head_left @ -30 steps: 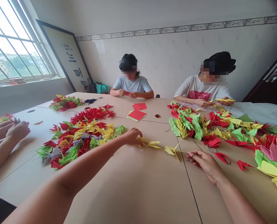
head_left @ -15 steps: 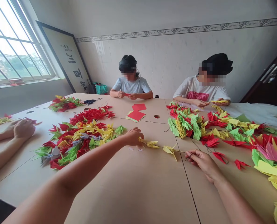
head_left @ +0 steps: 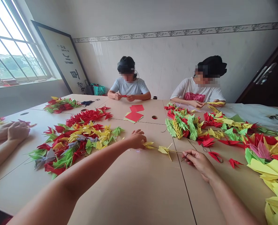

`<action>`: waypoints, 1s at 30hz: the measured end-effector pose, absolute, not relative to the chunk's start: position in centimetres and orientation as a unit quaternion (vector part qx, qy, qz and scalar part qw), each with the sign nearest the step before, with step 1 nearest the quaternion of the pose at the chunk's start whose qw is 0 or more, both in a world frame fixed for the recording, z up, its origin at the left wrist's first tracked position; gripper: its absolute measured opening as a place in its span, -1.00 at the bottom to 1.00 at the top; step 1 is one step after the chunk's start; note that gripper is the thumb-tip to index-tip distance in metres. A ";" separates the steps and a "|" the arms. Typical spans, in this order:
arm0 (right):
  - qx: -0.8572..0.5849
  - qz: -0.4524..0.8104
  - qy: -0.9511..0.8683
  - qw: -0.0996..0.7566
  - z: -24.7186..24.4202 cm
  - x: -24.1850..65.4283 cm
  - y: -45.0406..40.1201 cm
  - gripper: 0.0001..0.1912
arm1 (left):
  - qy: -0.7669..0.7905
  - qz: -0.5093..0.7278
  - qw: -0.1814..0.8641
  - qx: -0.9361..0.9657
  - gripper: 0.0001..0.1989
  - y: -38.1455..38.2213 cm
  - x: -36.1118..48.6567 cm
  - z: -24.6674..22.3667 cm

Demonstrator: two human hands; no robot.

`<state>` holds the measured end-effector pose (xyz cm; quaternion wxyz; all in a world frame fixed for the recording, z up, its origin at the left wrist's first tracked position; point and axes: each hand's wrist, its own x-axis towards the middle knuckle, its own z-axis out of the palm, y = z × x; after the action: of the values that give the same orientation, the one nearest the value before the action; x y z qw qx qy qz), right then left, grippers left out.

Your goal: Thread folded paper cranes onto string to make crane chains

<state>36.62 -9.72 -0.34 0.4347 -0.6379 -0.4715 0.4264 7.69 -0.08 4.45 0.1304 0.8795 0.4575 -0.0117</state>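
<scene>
My left hand (head_left: pixel 137 139) reaches across the table with its fingers bent down over a folded yellow paper crane (head_left: pixel 148 145); the fingertips partly hide their grip. Between my hands a second yellow paper crane (head_left: pixel 165 150) lies threaded on a thin dark string (head_left: pixel 176 152). The string's near end is pinched between the thumb and forefinger of my right hand (head_left: pixel 199 162), and a small dark loop shows at the fingertips. Just left of my left forearm lies a heap of red, yellow, green and grey paper cranes (head_left: pixel 82 134).
Red and green paper squares (head_left: pixel 134 117) lie mid-table. More strung cranes (head_left: pixel 190 125) spread along the right, with a loose red crane (head_left: pixel 234 163). Two people (head_left: pixel 129 87) sit opposite, folding paper. Another person's clasped hands (head_left: pixel 18 129) rest at left. A cable hole (head_left: pixel 154 117) pierces the tabletop.
My left hand has moved slightly right along the string, nearer the yellow cranes, its fingers lifted a little. My right hand keeps its pinch. The view has turned slightly right.
</scene>
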 end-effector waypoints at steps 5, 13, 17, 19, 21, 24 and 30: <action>-0.631 0.430 -0.474 0.438 -0.5 36.8 -9.7 -0.59 | 0.452 -0.014 0.134 0.882 -0.53 -0.2 8.4 4.6; -0.626 0.436 -0.472 0.442 -0.9 36.8 -9.6 -0.64 | 0.442 -0.027 0.133 0.887 -0.60 -0.6 9.7 5.1; -0.623 0.437 -0.472 0.445 -0.9 36.8 -9.6 -0.67 | 0.410 -0.012 0.132 0.902 -0.37 -1.3 11.2 5.4; -0.622 0.437 -0.471 0.447 -0.8 36.7 -9.6 -0.68 | 0.383 0.002 0.130 0.915 -0.31 -1.8 12.7 5.0; -0.621 0.438 -0.472 0.448 -0.7 36.7 -9.7 -0.69 | 0.356 0.011 0.112 0.928 -0.34 -2.3 14.2 4.4; -0.617 0.442 -0.470 0.450 -0.5 36.7 -9.8 -0.69 | 0.338 0.010 0.084 0.937 -0.58 -2.5 15.2 3.7; -0.613 0.453 -0.462 0.454 -0.6 36.6 -9.6 -0.70 | 0.371 0.005 0.091 0.924 -0.63 -2.0 13.8 3.9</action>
<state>36.60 -9.60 -0.56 0.4540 -0.6125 -0.4622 0.4528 13.76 -2.02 3.90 0.0913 0.9242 0.3708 0.0048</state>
